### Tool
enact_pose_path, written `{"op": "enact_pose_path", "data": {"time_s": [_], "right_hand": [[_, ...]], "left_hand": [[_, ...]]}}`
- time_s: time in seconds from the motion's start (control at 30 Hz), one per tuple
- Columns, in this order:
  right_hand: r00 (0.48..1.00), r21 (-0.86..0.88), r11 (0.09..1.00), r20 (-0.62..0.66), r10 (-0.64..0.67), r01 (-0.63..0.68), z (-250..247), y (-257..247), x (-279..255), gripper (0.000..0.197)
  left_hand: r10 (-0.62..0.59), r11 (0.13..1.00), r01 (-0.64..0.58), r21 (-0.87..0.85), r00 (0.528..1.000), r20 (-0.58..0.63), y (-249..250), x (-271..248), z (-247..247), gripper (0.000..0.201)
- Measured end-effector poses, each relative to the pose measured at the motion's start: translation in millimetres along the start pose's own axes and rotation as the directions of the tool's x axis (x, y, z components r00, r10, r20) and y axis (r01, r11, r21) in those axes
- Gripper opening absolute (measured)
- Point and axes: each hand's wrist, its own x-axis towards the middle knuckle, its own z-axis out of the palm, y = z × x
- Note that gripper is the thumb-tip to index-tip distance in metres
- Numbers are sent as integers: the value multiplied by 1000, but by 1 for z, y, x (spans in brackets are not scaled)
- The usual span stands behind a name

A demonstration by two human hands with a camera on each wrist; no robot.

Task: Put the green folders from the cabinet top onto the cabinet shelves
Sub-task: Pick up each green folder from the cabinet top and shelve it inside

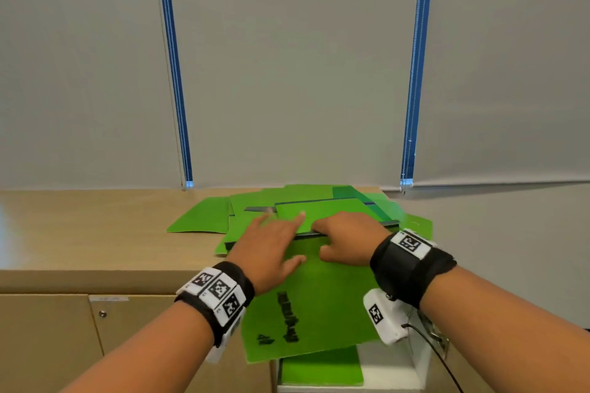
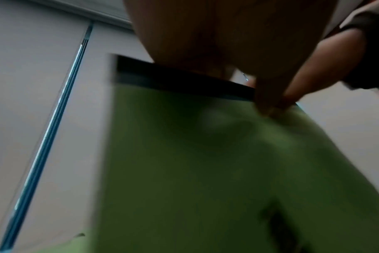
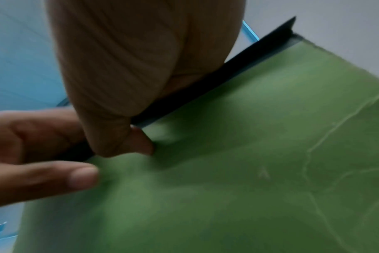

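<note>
A pile of green folders (image 1: 204,217) lies on the wooden cabinet top (image 1: 95,233). One large green folder (image 1: 313,303) with black lettering hangs over the front edge. My right hand (image 1: 322,238) grips its dark spine, fingers curled over the top and thumb on the front face (image 3: 141,143). My left hand (image 1: 287,236) lies beside it with straight fingers on the pile and its thumb against the same folder (image 3: 82,178). The left wrist view shows that folder (image 2: 206,171) blurred. Another green folder (image 1: 322,370) lies on the shelf below.
The open compartment has white walls (image 1: 392,373) under the hanging folder. Closed wooden doors (image 1: 48,344) are at the lower left. Grey blinds with blue strips (image 1: 175,73) stand behind the cabinet. A black cable (image 1: 443,364) trails from my right wrist.
</note>
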Motion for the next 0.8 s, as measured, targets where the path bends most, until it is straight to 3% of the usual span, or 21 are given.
{"op": "enact_pose_path", "data": {"time_s": [0.07, 0.13, 0.2, 0.27, 0.3, 0.37, 0.43, 0.5, 0.6, 0.67, 0.73, 0.77, 0.8], "right_hand": [[992, -21, 997, -105, -71, 69, -11, -8, 3, 37], [940, 12, 999, -338, -43, 50, -14, -1, 1, 58], [809, 143, 987, -571, 138, -68, -10, 14, -5, 80], [664, 361, 914, -640, 386, -184, 0, 26, -12, 94], [633, 496, 839, -581, 511, -222, 8, 32, -13, 100], [671, 766, 586, -289, 682, -265, 25, 34, -12, 105], [764, 942, 275, -31, 644, -193, 45, 35, -11, 91], [808, 989, 76, 57, 586, -125, 55, 32, -12, 61], [835, 992, -79, 126, 536, -98, 65, 28, -17, 37], [843, 983, -128, 178, 508, -130, 80, 27, -23, 43], [833, 971, -132, 239, 499, -199, 101, 20, -34, 66], [819, 961, -142, 276, 502, -237, 112, 17, -41, 66], [811, 956, -150, 294, 505, -253, 123, 13, -48, 53]], "left_hand": [[-105, 978, 113, -174, 993, 56, 0, 0, 2, 35], [-230, 931, 207, -301, 972, -42, -8, -5, 3, 17], [-323, 865, 254, -433, 942, -93, -19, -13, 4, 6], [-436, 763, 287, -579, 890, -133, -25, -20, 8, 5], [-503, 697, 308, -648, 854, -136, -28, -21, 10, 5], [-602, 557, 332, -761, 793, -94, -31, -20, 16, 10], [-651, 445, 351, -824, 759, -28, -32, -17, 25, 17], [-674, 372, 364, -854, 738, 21, -32, -15, 33, 21], [-688, 269, 403, -875, 716, 119, -32, -20, 50, 25], [-703, 167, 464, -870, 674, 224, -30, -30, 67, 24], [-712, 92, 524, -847, 629, 312, -21, -46, 87, 18], [-718, 60, 546, -835, 605, 344, -13, -55, 95, 14], [-723, 32, 560, -828, 585, 367, -6, -65, 103, 10]]}}
